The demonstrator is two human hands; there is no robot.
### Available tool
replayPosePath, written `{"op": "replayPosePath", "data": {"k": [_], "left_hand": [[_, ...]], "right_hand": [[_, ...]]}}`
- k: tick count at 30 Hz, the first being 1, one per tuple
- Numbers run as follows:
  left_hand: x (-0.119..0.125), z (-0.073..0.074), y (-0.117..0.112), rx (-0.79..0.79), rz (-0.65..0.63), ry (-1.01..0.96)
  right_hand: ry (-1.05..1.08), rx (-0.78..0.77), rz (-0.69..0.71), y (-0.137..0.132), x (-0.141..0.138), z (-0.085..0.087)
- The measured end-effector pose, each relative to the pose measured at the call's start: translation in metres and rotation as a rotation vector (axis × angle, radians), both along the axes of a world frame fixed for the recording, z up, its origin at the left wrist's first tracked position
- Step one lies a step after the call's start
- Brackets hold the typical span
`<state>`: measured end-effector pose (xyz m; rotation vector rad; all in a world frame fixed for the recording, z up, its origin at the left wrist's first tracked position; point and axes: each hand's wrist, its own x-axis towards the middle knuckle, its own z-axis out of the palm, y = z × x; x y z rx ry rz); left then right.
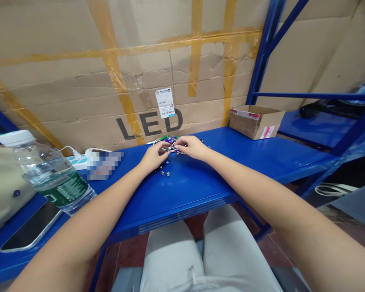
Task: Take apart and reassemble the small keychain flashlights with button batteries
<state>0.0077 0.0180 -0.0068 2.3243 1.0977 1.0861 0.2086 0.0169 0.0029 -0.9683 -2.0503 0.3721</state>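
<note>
Both my hands meet over a pile of small, shiny, multicoloured pieces [197, 139] at the back of the blue shelf. My left hand [154, 157] is curled, thumb and fingers drawn together at the pile's left side. From the right, my right hand [192, 147] bends its fingers in towards the left fingertips. Something small and pale shows between the fingertips, too small to name. Several tiny silvery pieces [168, 174] lie loose in front of my left hand. A green pen-like stick [163, 138] rests behind the hands.
A large taped carton [146, 81] stands behind the blue shelf [185, 186]. An open cardboard box [252, 123] is at back right. On the left are a water bottle [61, 178], a phone [33, 225], a power strip [79, 161] and a beige bag [6, 182].
</note>
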Motion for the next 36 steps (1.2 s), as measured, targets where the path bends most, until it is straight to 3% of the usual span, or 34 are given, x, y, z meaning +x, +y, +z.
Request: {"op": "replayPosePath", "data": {"k": [2,7,19,27,36], "left_hand": [[0.0005,-0.0008,0.0002,-0.011,-0.023,0.039],[0.0017,-0.0013,-0.0006,0.024,-0.031,0.095],[0.0027,0.0054,-0.0078,0.248,-0.005,0.197],[0.0005,0.0042,-0.0059,0.326,-0.065,0.225],[0.0001,0.0042,-0.0066,0.319,-0.074,0.216]], "right_hand": [[0.065,-0.05,-0.029,0.0028,0.0024,-0.0012],[0.085,-0.078,0.072,0.0043,0.001,-0.0069],[-0.172,0.129,0.013,0.003,0.0015,-0.0041],[-0.341,0.22,-0.02,0.0016,0.0033,-0.0039],[-0.288,0.025,-0.016,-0.0027,0.0022,-0.0037]]}}
